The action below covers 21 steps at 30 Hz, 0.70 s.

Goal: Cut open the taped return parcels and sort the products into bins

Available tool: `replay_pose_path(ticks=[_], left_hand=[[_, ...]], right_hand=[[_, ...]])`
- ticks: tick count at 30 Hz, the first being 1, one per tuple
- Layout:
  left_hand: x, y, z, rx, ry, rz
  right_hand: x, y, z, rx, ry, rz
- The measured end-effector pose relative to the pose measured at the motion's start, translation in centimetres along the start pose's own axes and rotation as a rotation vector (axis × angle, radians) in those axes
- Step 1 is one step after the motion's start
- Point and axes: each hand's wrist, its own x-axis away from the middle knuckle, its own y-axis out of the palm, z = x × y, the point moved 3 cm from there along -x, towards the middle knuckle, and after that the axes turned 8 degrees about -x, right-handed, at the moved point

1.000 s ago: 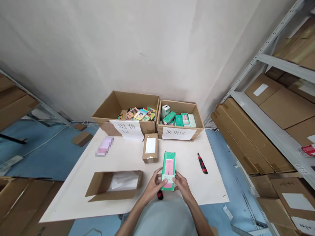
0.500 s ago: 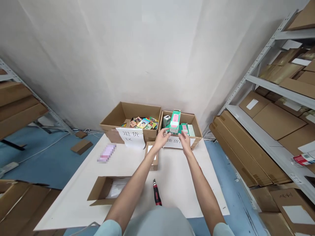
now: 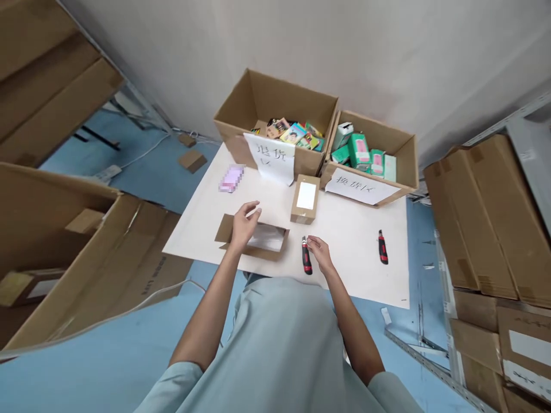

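My left hand point(image 3: 245, 225) is over the left end of a small open carton point(image 3: 274, 255), fingers apart with nothing in them. White paper or lining shows inside that carton. My right hand point(image 3: 319, 252) hovers just right of a red-and-black utility knife point(image 3: 306, 259) lying on the white table point(image 3: 353, 258); its fingers are loosely bent and hold nothing. A closed small carton point(image 3: 305, 218) with a white label stands farther back. In the right-hand big carton point(image 3: 407, 155) are several green-and-white boxes, among them a green box point(image 3: 359, 150) with a pink picture.
A large carton point(image 3: 232, 115) of colourful booklets stands at the back, a paper sign on its front. A second utility knife point(image 3: 383, 248) lies at the right. A blurred pink item point(image 3: 231, 178) lies at the left. Stacked cartons point(image 3: 486, 223) stand beyond the table's right side.
My hands have let go of the green box, which now sits in the right-hand big carton. Both hands have come back toward me, the left to the open carton. The view has tilted down.
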Motion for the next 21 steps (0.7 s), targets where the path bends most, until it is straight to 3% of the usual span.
replay_pose_path(ticks=[5,8,12,15,21], left_hand=[[0.6,-8.3,-5.1,-0.054,-0.136,0.146],[0.5,-11.0,-8.4,-0.036,-0.283,0.127],[0.8,-11.1,-11.4,0.035,-0.462,-0.138],[1.3,-10.7,-11.8,0.075,-0.555,-0.347],[0.1,-10.7,-8.8,0.106,-0.345,-0.672]], right_hand=[[1.2,4.2,3.4,0.035,0.072,-0.053],[1.7,6.4,4.3,0.027,0.089,-0.029],[3.3,9.0,5.0,-0.001,0.110,0.065],[5.0,10.7,5.0,-0.035,0.089,0.131],[9.8,11.2,3.7,-0.043,-0.109,0.390]])
